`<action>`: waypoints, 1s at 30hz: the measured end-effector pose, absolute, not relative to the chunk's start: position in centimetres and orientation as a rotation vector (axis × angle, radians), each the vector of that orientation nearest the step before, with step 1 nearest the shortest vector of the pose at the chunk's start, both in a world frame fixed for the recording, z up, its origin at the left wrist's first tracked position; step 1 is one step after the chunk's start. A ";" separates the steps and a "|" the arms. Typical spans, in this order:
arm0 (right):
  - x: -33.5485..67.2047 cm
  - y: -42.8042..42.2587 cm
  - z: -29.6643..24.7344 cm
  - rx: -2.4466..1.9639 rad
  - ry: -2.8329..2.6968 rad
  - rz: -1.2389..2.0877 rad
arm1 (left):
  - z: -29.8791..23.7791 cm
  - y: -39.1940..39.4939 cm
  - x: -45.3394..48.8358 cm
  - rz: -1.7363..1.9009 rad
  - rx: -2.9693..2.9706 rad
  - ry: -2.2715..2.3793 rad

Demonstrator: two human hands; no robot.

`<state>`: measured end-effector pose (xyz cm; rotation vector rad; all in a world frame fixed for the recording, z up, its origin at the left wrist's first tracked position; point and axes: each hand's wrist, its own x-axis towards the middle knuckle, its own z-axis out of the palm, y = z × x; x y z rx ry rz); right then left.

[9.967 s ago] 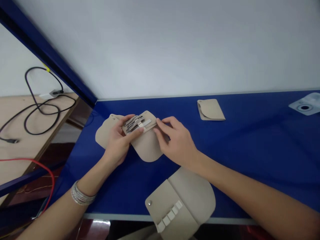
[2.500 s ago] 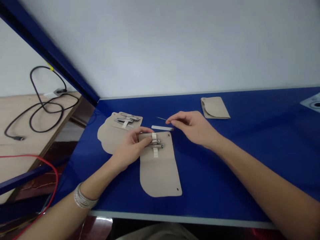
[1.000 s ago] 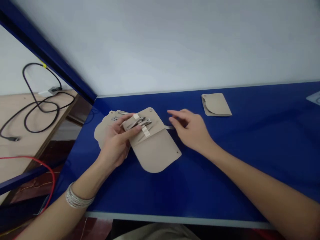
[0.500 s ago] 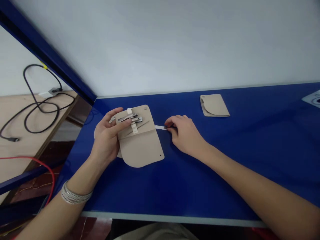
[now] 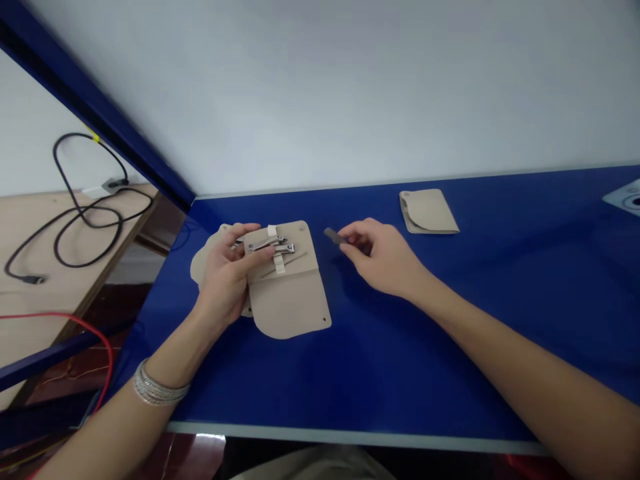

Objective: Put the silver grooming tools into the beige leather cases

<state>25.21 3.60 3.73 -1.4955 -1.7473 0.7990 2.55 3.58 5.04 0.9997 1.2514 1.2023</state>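
Note:
My left hand (image 5: 226, 277) grips an open beige pouch (image 5: 287, 293) by its left edge, thumb pressed on the metal nail clippers (image 5: 270, 245) strapped into it. The pouch is lifted slightly above the blue table (image 5: 450, 320). A second beige pouch (image 5: 213, 257) with tools lies beneath and behind my left hand, mostly hidden. My right hand (image 5: 385, 257) is closed in a pinch on a small flat nail file (image 5: 334, 236), held just above the table to the right of the pouch.
A folded beige pouch (image 5: 429, 212) lies at the back of the table. A grey fitting (image 5: 627, 197) sits at the far right edge. Left of the blue frame post (image 5: 100, 113), a wooden bench (image 5: 45, 293) carries black cable (image 5: 85, 213) and a red wire (image 5: 75, 323).
My right hand has lifted the file off the table, and it now looks dark rather than white. My left hand shifted the pouch slightly right and down.

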 end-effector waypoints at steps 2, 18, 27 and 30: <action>24.8 3.5 3.9 -1.372 -1.568 0.897 | 4.7 3.4 2.6 1.171 1.028 1.231; 22.5 2.1 4.9 -0.982 -1.052 0.757 | 3.7 2.8 3.0 1.081 1.234 1.011; 22.1 1.4 4.7 -1.044 -1.176 0.680 | 3.5 2.5 3.3 1.094 1.282 1.013; 22.4 1.7 4.3 -1.089 -1.146 0.679 | 3.5 2.6 3.2 1.118 1.278 0.981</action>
